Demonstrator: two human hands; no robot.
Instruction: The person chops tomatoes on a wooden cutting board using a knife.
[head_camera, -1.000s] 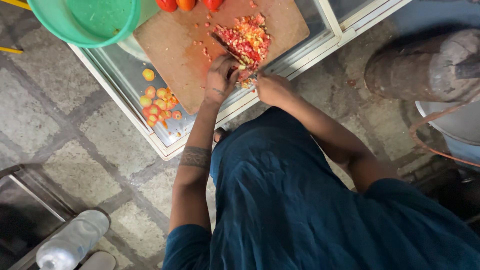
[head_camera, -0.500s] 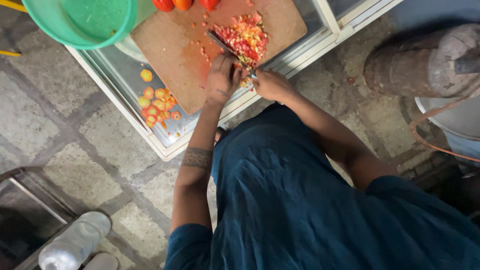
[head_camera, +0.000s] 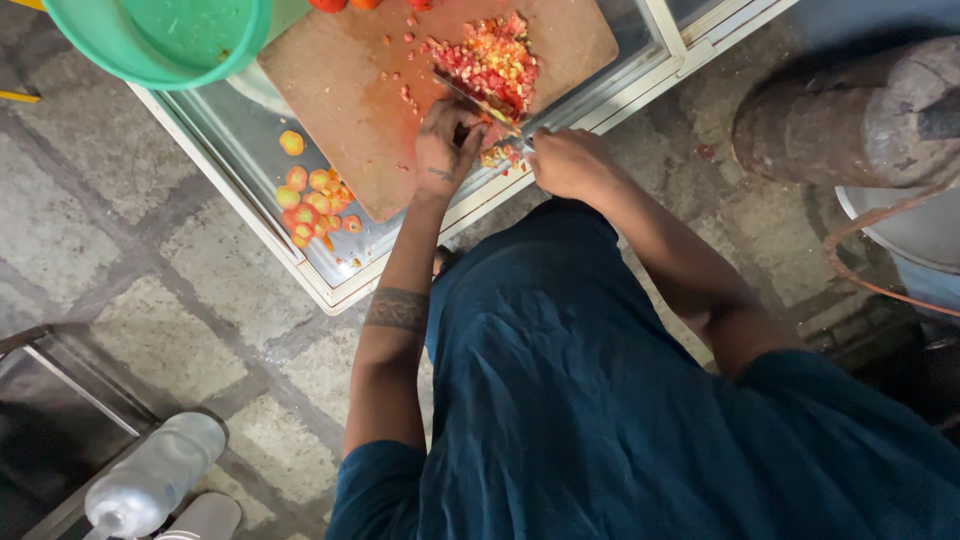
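green bowl, tomato ends, plastic bottle

Grey stone-tile floor, white-framed glass counter, rusty drum beside, dim light.

A heap of finely chopped red and yellow tomato lies in the upper centre of the frame on a reddish-stained wooden cutting board. A knife lies slanted along the heap's lower edge, blade toward upper left. A few loose bits lie scattered on the board left of the heap.
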